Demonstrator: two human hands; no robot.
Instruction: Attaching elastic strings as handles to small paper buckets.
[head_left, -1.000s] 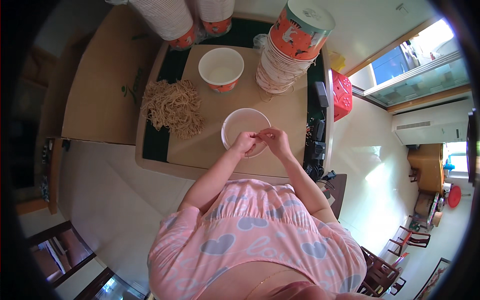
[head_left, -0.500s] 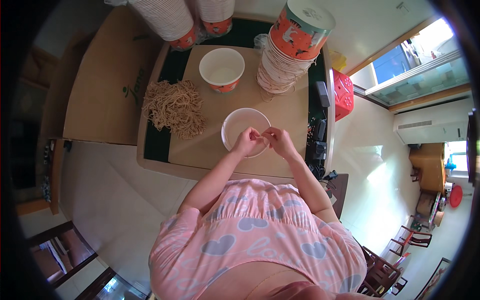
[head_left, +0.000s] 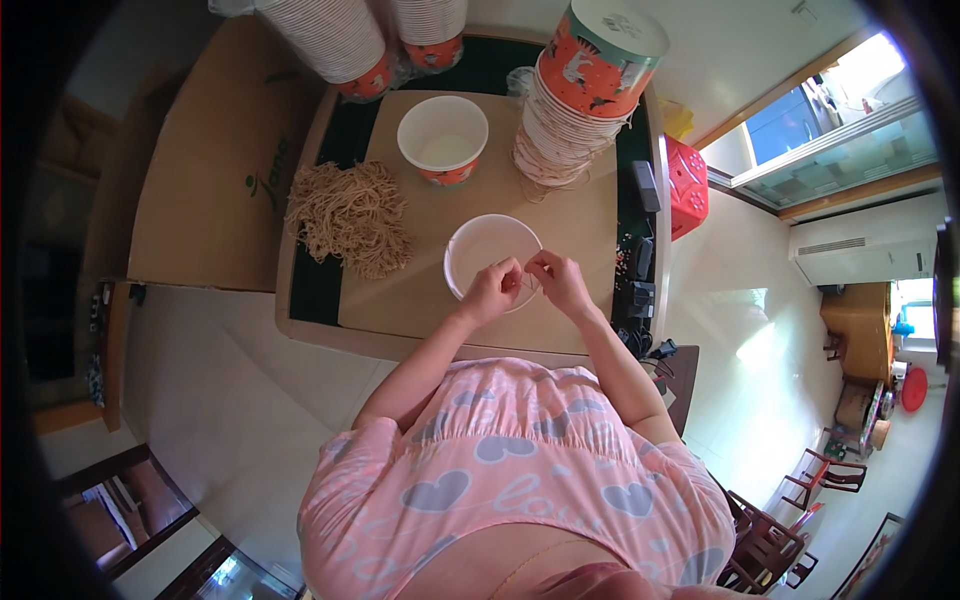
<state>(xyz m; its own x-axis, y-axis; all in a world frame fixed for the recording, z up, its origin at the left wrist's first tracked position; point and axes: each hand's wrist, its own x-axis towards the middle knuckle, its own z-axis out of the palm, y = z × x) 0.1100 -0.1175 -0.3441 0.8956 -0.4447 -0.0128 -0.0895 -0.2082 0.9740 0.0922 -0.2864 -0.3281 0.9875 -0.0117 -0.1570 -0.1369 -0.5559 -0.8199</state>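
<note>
A white paper bucket [head_left: 466, 245] stands on the board near the table's front edge. Over its right side both hands are close together, fingers pinched. My left hand [head_left: 493, 289] is closed, and my right hand [head_left: 560, 284] pinches just beside it, a small gap between them. A thin string, hard to make out, seems to run between the fingertips at the bucket's rim. Left of the bucket lies a tangled heap of tan string [head_left: 350, 218]. Behind it stands another bucket [head_left: 443, 140], white inside with an orange patterned outside.
A leaning stack of nested buckets [head_left: 570, 135] with strings hanging from it rises at the back right. More stacked buckets [head_left: 330, 40] stand at the back left, near a large cardboard box [head_left: 205, 170]. Black power adapters [head_left: 635, 300] line the table's right edge, beside a red stool [head_left: 686, 190].
My hands have drawn slightly apart above the bucket, and the left fingers have curled more tightly. The buckets and the string heap stay where they were.
</note>
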